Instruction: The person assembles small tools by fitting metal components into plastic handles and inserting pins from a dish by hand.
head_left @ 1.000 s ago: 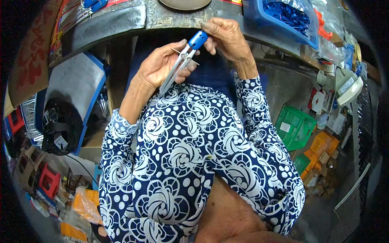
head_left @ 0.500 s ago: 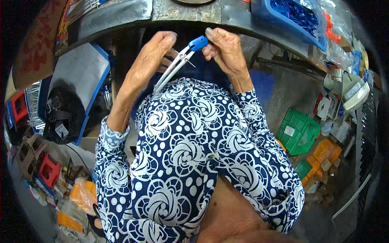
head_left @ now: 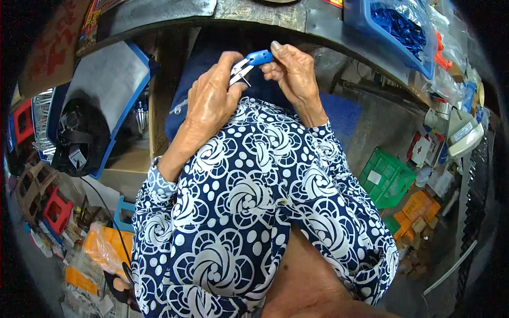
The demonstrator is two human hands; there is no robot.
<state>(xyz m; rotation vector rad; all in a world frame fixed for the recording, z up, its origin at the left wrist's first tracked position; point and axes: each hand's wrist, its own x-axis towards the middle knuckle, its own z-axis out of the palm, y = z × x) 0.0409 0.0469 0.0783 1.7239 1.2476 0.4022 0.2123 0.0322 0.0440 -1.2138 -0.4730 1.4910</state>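
Observation:
Over my lap, just in front of the workbench edge, is a drawing compass with pale metal legs [head_left: 240,70] and a blue plastic head [head_left: 259,57]. A thin rod crosses between the legs. My left hand [head_left: 212,98] is closed round the lower part of the legs, which its fingers hide. From the other side, my right hand [head_left: 292,69] grips the end of the blue head between thumb and fingers. The compass lies tilted, its head up and to the right.
The workbench edge [head_left: 260,21] curves across the front. A blue bin [head_left: 366,32] of blue pieces stands on it at right. At left are a blue-rimmed tray [head_left: 108,79] and a red stool [head_left: 57,209]. A green crate [head_left: 389,177] sits on the floor at right.
My left hand has come in from beside the compass and closed round its legs, covering their lower ends. My right hand still holds the blue head. The whole view has shifted slightly.

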